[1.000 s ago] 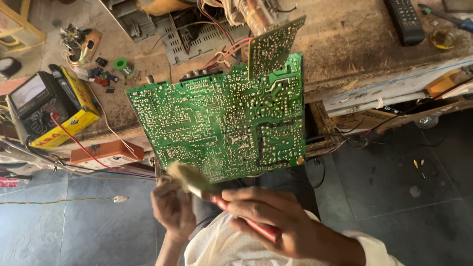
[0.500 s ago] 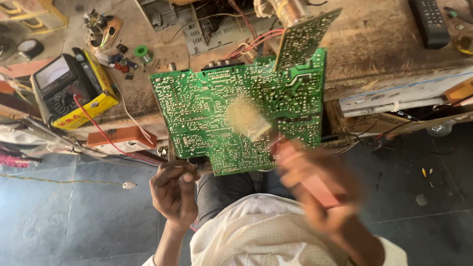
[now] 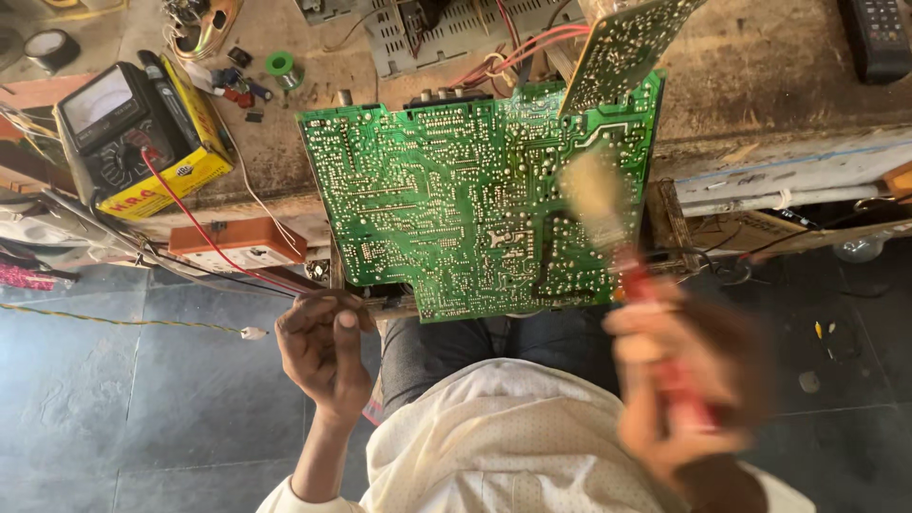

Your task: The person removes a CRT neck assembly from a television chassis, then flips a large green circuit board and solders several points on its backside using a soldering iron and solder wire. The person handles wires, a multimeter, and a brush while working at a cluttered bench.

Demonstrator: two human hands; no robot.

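Observation:
A large green circuit board stands solder side up, leaning off the workbench edge over my lap. My left hand pinches its lower left corner. My right hand, blurred with motion, grips a red-handled brush whose pale bristles lie on the board's right part. A smaller green board sticks up at the big board's top right, joined by red wires.
A yellow and black multimeter with a red lead lies at the left on the bench. An orange box sits below it. A black remote is at top right. A grey vented chassis lies behind the board. Dark tile floor is below.
My right hand swept the brush from the board's bottom left edge across to its right part. The left hand kept its hold on the corner. The view shifted closer.

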